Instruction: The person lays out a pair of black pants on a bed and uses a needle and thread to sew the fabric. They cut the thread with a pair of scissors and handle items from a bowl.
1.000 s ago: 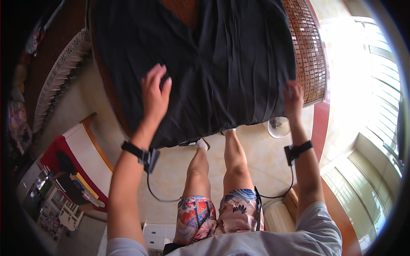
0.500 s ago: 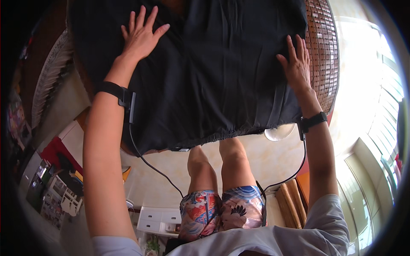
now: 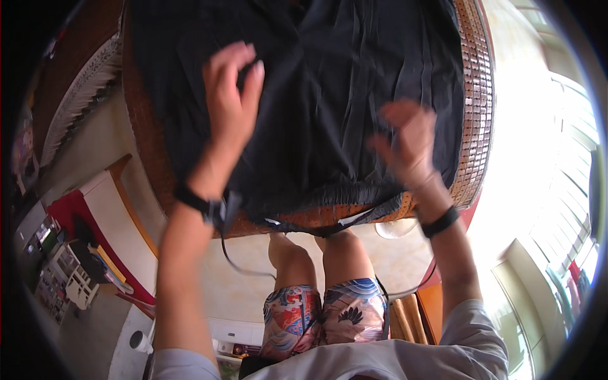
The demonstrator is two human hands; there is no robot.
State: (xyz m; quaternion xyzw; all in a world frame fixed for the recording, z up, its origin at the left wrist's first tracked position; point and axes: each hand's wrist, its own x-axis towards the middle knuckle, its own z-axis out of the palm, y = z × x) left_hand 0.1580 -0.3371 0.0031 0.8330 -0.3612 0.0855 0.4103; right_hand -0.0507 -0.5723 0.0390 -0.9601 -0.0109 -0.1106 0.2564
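Note:
A black cloth with a gathered elastic edge lies spread and lightly creased on a bed-like surface covered by a brown tile mat. Its gathered edge sags near me, with small white patches showing along it. My left hand is over the cloth's left part, fingers bent and thumb apart, holding nothing. Toward the right side, my right hand is blurred by motion, its fingers and thumb apart, also with nothing in it. Whether either hand touches the cloth, I cannot tell. Both wrists wear black straps with cables.
A round pale object shows under the near right edge. Down on the left are a red cloth and a small white rack. A white drawer unit is behind my legs, and bright windows line the right.
Both hands have left their flat spread on the cloth and come inward and nearer me, fingers now bent. The cloth's gathered edge has slackened, baring brown mat at the near and left edges.

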